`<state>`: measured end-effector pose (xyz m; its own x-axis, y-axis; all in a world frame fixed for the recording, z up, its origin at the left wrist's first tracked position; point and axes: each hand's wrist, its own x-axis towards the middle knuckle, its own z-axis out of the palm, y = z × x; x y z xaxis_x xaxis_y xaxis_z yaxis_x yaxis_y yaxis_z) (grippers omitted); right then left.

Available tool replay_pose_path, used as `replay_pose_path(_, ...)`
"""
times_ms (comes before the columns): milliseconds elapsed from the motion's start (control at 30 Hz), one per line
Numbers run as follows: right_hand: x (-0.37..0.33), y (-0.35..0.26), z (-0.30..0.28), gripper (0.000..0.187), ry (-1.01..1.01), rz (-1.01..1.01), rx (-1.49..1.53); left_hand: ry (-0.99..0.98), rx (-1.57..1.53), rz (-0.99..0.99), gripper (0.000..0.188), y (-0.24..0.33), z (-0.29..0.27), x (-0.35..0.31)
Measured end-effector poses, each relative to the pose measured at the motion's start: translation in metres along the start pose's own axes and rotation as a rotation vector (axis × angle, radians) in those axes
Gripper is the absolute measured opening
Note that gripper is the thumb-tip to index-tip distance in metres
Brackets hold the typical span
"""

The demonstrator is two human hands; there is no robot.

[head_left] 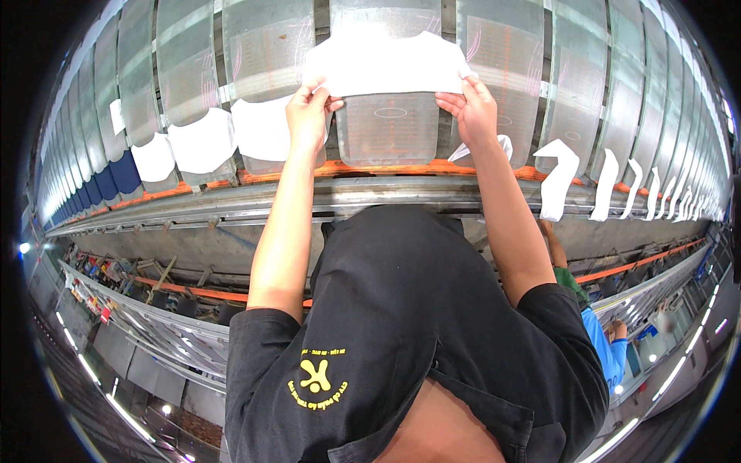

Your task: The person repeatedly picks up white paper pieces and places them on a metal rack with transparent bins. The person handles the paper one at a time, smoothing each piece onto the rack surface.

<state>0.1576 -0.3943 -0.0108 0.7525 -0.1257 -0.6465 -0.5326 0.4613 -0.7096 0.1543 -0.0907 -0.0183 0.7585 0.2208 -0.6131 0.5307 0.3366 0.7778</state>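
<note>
A white cut fabric piece (390, 68) is stretched across a grey flat board (389, 139) straight ahead of me. Its near left corner is pinched between the thumb and fingers of my left hand (310, 117). At the near right corner, my right hand (472, 109) grips the same cloth, fingers curled. The near edge runs straight between both hands, and a faint oval mark shows on the board below it. Beside my left hand, another white piece (262, 127) lies on the neighbouring board. A folded white piece (494, 145) is partly hidden behind my right forearm.
Similar boards curve away in a row on both sides. White pieces (202, 141) and navy pieces (123, 171) lie on those at left; white strips (559, 177) hang off those at right. A metal rail (386, 190) runs before me. A person in blue (606, 347) is at right.
</note>
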Motion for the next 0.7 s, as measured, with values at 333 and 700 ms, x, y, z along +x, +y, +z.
replay_pose_path(333, -0.01, 0.005, -0.012, 0.031, -0.016, 0.031, 0.158, 0.056, -0.096, -0.016, 0.041, -0.004, 0.002, -0.02)
replay_pose_path(700, -0.027, 0.011, -0.015, 0.028, 0.102, 0.054, 0.062, 0.083, 0.026, 0.034, 0.041, -0.017, -0.004, -0.038)
